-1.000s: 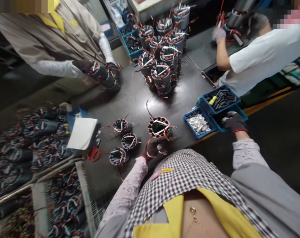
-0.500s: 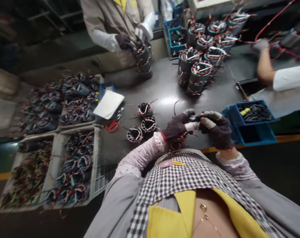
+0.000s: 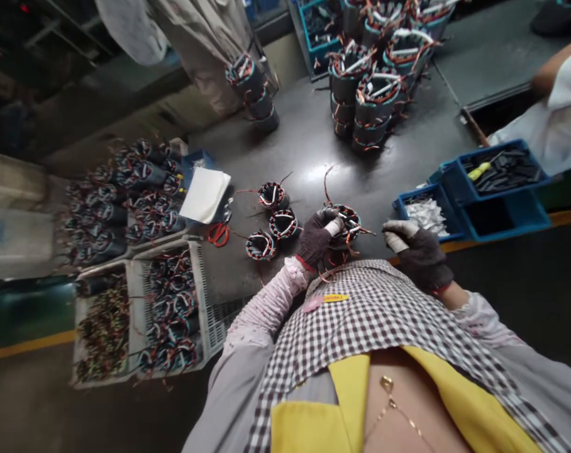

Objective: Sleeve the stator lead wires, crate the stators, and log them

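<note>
In front of my apron stands a motor stator (image 3: pixel 350 221) with red, black and white wires around its open top. My left hand (image 3: pixel 319 238), in a dark glove with pale fingertips, is closed at the stator's left rim, and its fingertips hide what they pinch there. To the right, apart from the stator, my right hand (image 3: pixel 416 253) has its gloved fingers pressed together. Whatever may be between those fingertips is too small to make out. Left of my left hand are more wound stators, among them one small stator (image 3: pixel 283 224).
Stacked stators (image 3: pixel 377 107) stand at the back of the dark table (image 3: pixel 304 148). Blue bins (image 3: pixel 502 229) sit at right, one with white pieces (image 3: pixel 426 215). Red scissors (image 3: pixel 218 234), papers (image 3: pixel 205 195) and crates of stators (image 3: pixel 200 302) are at left. Co-workers stand at the far side and right.
My hands have come apart: the left has moved down to the stator's rim, the right away to the right. The view has shifted, and the far co-worker's hands no longer show on the stack.
</note>
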Demonstrator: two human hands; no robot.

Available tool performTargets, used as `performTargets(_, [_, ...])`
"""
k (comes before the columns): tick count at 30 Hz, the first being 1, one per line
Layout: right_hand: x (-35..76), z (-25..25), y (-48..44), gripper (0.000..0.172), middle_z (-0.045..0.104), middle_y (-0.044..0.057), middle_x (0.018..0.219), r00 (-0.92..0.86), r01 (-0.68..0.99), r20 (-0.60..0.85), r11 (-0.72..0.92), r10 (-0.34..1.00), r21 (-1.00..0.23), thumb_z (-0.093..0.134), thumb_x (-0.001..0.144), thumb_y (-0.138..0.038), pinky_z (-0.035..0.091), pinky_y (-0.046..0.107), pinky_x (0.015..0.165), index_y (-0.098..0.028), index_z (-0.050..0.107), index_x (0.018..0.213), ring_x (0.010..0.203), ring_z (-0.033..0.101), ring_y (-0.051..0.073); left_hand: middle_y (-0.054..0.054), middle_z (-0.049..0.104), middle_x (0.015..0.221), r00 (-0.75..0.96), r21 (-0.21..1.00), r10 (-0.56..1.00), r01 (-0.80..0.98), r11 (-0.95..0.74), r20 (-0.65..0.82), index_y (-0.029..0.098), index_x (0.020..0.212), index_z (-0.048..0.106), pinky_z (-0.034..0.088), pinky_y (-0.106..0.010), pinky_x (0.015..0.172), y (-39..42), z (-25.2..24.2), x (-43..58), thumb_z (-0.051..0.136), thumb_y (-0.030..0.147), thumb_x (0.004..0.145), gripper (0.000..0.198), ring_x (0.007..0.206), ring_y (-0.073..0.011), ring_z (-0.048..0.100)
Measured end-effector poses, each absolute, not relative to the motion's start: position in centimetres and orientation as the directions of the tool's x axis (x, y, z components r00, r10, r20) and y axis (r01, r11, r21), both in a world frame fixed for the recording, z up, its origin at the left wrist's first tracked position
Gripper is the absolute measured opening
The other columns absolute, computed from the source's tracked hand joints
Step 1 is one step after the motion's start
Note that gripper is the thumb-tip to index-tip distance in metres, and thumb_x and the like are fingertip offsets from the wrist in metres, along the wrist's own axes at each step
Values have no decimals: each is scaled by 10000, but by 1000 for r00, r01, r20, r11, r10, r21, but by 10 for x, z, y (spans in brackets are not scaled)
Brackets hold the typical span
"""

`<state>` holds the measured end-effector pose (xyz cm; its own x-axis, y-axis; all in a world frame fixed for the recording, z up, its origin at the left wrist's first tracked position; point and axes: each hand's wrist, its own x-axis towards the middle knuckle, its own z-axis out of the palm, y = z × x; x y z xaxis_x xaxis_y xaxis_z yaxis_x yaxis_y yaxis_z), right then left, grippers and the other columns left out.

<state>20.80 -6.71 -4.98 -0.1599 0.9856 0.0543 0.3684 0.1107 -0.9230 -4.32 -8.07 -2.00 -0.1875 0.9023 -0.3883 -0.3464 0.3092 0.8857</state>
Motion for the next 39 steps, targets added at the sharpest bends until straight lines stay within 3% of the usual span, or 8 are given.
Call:
performTargets(2, [209, -51, -77, 228, 842, 87, 1101, -228, 422, 73, 166, 971, -891, 716, 961, -427, 661, 481, 1077, -273, 832, 1082, 1089, 802, 283, -24, 817, 936, -199, 889, 898, -332, 316, -393, 210, 1035, 729, 701, -362, 794, -84, -22, -39, 1046, 393, 750, 464, 809, -210, 812])
performTargets(9, [192, -61, -89, 204, 850, 84, 1070, -174, 423, -14, 62, 985, -904, 679, 1004, -395, 681, 480, 1028, -284, 822, 1099, 1062, 811, 292, -43, 836, 1000, -220, 902, 881, -217, 374, -419, 221, 1061, 721, 710, -341, 777, -85, -19, -38, 1039, 427, 777, 474, 894, -234, 839])
performTargets(16, [171, -66, -78, 193, 855, 120, 1235, -316, 491, 47, 206, 947, -846, 591, 1041, -276, 623, 451, 1154, -261, 782, 1064, 1217, 788, 289, -42, 844, 1027, -240, 923, 897, -201, 327, -370, 216, 1021, 720, 728, -386, 873, -85, -23, -34, 1049, 415, 773, 458, 999, -262, 846])
performTargets(22, [176, -53, -64, 276, 846, 151, 1265, -368, 547, 3, 219, 930, -808, 604, 1077, -345, 611, 420, 1112, -194, 786, 1221, 1149, 782, 286, -42, 835, 1002, -199, 916, 903, -215, 338, -380, 212, 1028, 720, 724, -393, 811, -87, -15, -41, 1048, 426, 764, 472, 936, -261, 835])
performTargets(26, [185, -28, -67, 451, 843, 139, 1247, -156, 343, 153, 199, 976, -918, 675, 1070, -554, 631, 423, 1058, -183, 769, 1307, 1123, 786, 277, -49, 829, 1039, -155, 933, 941, -252, 256, -301, 219, 1039, 734, 707, -390, 842, -90, 3, -38, 1038, 427, 806, 435, 945, -249, 825])
performTargets(31, [175, -5, -53, 418, 822, 60, 940, -319, 92, 87, 122, 944, -988, 863, 946, -623, 665, 401, 867, -222, 801, 1046, 883, 774, 243, -46, 829, 995, -19, 918, 947, -253, 305, -320, 213, 1045, 752, 668, -331, 731, -88, 11, -32, 1076, 524, 752, 536, 841, -220, 801])
performTargets(35, [195, -44, -50, 417, 789, 34, 864, -206, 20, -101, -99, 973, -995, 833, 960, -594, 608, 337, 645, -232, 760, 1154, 703, 720, 204, -32, 817, 926, -159, 921, 922, -236, 312, -353, 222, 1062, 710, 633, -286, 655, -89, 2, -39, 1015, 645, 810, 580, 783, -192, 786])
performTargets(39, [203, -102, -60, 309, 816, 50, 921, -173, 186, -118, -86, 978, -979, 770, 947, -446, 639, 396, 800, -226, 798, 1163, 807, 742, 236, -59, 844, 1005, -190, 924, 904, -96, 371, -382, 247, 1147, 731, 692, -378, 795, -90, -7, -39, 886, 772, 889, 605, 976, -256, 817])
